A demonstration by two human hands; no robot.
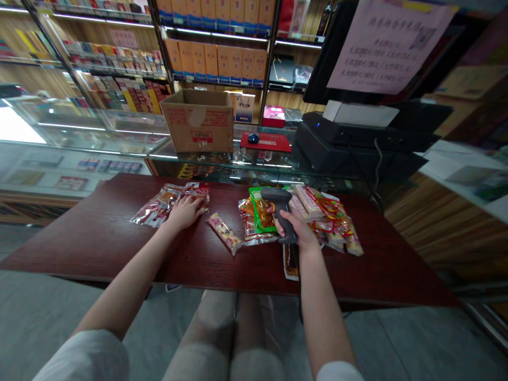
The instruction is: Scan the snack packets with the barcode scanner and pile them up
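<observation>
My right hand (296, 225) is wrapped round the grip of a dark grey barcode scanner (275, 197), its head pointing left above the snacks. Under it lie a green-edged snack pouch (259, 211) and other clear packets. A heap of packaged snacks (331, 222) spreads to the right of that hand. My left hand (186, 210) rests palm down, fingers stretched out, on red and clear snack packets (161, 203) at the table's left side. Between the hands lies a single wrapped snack bar (225, 233), touched by neither. The scanner's cable hangs down over the table's front edge.
The dark red table (130, 251) backs onto a glass counter. On the counter stand an open cardboard box (198, 124), a mouse (253, 138) on a red mat (280, 142), and a black monitor (317, 63) with a paper notice. Shelves of boxed goods rise behind.
</observation>
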